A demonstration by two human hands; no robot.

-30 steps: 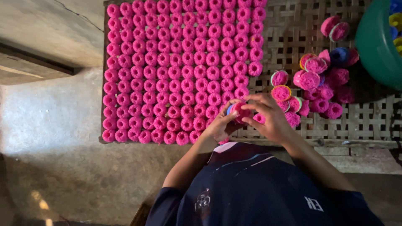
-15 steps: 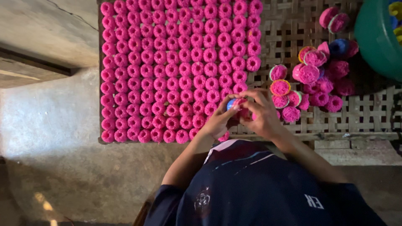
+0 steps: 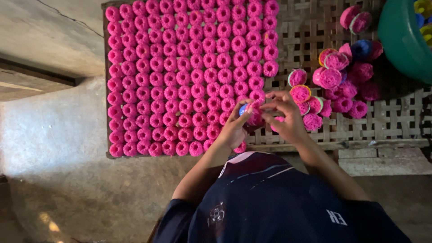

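Both the left hand [image 3: 234, 128] and the right hand [image 3: 283, 117] pinch one small pink piece in a blue cup [image 3: 249, 112] above the woven tray [image 3: 387, 121].

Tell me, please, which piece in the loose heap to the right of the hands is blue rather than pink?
It is the blue piece at the top of the loose heap, right beside the green tub. Every other piece around it there shows pink, some with coloured rims.

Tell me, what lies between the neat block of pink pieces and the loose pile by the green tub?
In the head view, mostly bare woven tray separates the pink block from the loose pile; lower down, both hands work there.
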